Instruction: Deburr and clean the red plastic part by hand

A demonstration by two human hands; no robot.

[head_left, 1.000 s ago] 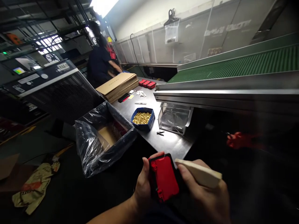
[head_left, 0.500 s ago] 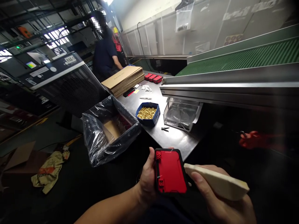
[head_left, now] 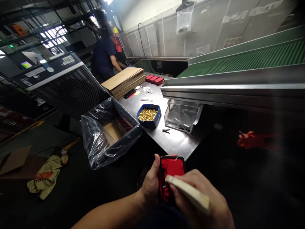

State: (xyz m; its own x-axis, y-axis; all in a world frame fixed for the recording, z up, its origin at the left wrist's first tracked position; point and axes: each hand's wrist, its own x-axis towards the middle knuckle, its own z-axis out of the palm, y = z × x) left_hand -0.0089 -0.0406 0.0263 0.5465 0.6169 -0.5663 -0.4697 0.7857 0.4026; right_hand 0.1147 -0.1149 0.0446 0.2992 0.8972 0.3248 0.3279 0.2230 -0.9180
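Note:
My left hand (head_left: pixel 151 181) is closed round the left side of a red plastic case (head_left: pixel 175 166) with a black rim, its flat face turned up toward me. In my right hand (head_left: pixel 202 194) is a pale, flat, wedge-like block (head_left: pixel 189 190), perhaps wood or foam; I cannot tell which. The block's narrow end lies over the left part of the case, near the small red fittings along that edge. Whether it touches the case is unclear. My right hand hides the lower right of the case.
A metal table (head_left: pixel 177 144) holds a blue bin (head_left: pixel 156 121) of small brass-coloured parts, cardboard sheets (head_left: pixel 122 81) and several red cases (head_left: pixel 154 79). A plastic-lined box (head_left: pixel 95 149) stands left. The green conveyor (head_left: pixel 238 55) slopes up rightward. Another person (head_left: pixel 103 55) works at the back.
My right hand has moved left with the pale block, from beside the red case to over it. The case stays in my left hand. The view has shifted slightly.

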